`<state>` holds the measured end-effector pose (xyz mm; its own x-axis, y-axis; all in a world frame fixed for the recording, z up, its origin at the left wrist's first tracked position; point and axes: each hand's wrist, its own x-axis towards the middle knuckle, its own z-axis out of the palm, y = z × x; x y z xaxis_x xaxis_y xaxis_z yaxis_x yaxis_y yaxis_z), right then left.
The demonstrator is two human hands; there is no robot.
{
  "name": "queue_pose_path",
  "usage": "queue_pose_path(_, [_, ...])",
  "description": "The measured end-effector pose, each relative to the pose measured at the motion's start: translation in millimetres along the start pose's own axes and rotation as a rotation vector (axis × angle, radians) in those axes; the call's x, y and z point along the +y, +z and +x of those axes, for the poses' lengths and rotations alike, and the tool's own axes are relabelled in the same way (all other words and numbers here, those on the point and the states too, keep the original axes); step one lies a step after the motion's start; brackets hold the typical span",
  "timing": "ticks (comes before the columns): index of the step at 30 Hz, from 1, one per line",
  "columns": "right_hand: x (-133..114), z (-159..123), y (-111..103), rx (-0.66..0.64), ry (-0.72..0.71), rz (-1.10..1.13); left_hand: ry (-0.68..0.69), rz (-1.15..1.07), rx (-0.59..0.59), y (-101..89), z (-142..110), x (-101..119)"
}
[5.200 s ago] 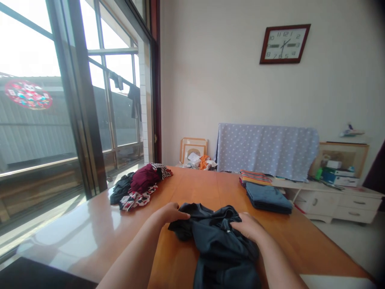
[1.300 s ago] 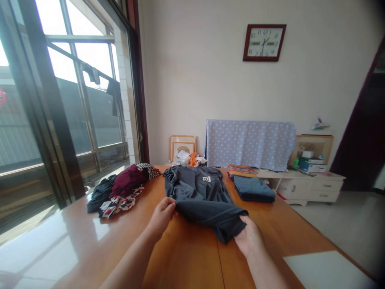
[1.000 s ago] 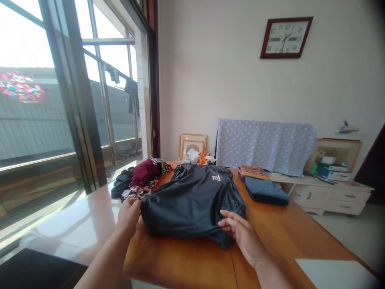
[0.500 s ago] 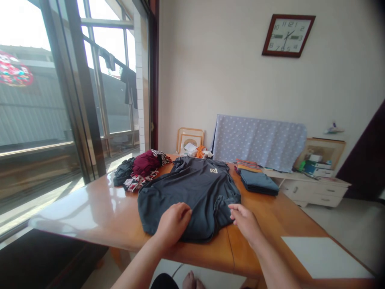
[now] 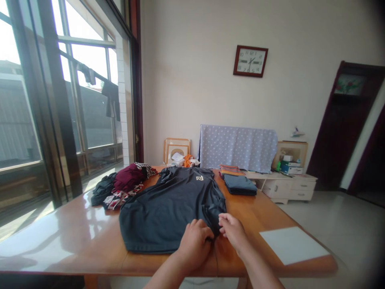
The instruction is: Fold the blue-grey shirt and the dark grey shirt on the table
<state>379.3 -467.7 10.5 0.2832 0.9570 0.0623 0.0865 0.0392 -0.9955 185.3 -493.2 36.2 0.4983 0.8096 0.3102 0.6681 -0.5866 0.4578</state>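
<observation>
A dark grey T-shirt with a small pale logo near the collar lies spread on the wooden table. Its near right corner is bunched. My left hand and my right hand meet at that corner, fingers curled and pinching the shirt's hem. Both forearms reach in from the bottom edge.
A heap of dark, maroon and patterned clothes lies at the table's left. Folded blue and striped clothes are stacked at the far right. A white sheet lies at the near right corner. Big windows run along the left; a low cabinet stands behind.
The shirt went from a bundle to spread flat on the table. My left hand has slid from the shirt's middle to its near right corner, joining the right hand. The camera has pulled back.
</observation>
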Motion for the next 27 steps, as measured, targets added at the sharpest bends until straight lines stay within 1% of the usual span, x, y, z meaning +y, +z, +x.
queue_pose_path(1, [1,3,-3,0.044,-0.013,0.002,0.065,-0.017,-0.036,0.3,-3,6])
queue_pose_path(3, [1,8,-9,0.123,-0.073,-0.031,0.134,-0.059,-0.129,0.5,-8,16])
queue_pose_path(4, [1,10,-10,0.15,-0.109,-0.069,0.145,-0.083,-0.168,0.4,-10,19])
queue_pose_path(6, [-1,11,-10,0.17,-0.174,-0.192,0.138,-0.137,-0.206,0.0,-11,21])
queue_pose_path(8, [-5,8,-6,0.136,-0.223,-0.362,0.116,-0.194,-0.207,-0.5,-10,19])
queue_pose_path(10, [-8,4,2,0.068,-0.257,-0.557,0.097,-0.239,-0.21,-1.0,-9,17])
queue_pose_path(13, [-9,1,14,-0.03,-0.268,-0.835,0.091,-0.273,-0.208,-1.8,-10,16])
queue_pose_path(15, [-9,3,16,-0.051,-0.252,-0.935,0.09,-0.295,-0.213,-2.3,-12,16])
queue_pose_path(17, [-8,7,13,-0.045,-0.228,-0.917,0.073,-0.316,-0.226,-2.7,-14,16])
queue_pose_path(19, [-6,12,4,-0.005,-0.197,-0.802,0.037,-0.337,-0.23,-2.7,-15,16])
queue_pose_path(20, [-6,13,-3,0.036,-0.181,-0.731,0.018,-0.35,-0.226,-2.4,-16,16])
queue_pose_path(23, [-4,12,-30,0.213,-0.148,-0.565,-0.022,-0.394,-0.194,-1.4,-16,16])
queue_pose_path(25, [-3,7,-50,0.289,-0.133,-0.555,-0.03,-0.407,-0.177,-1.1,-16,18])
queue_pose_path(27, [-4,-2,-67,0.291,-0.087,-0.657,-0.022,-0.408,-0.19,-0.9,-16,20])
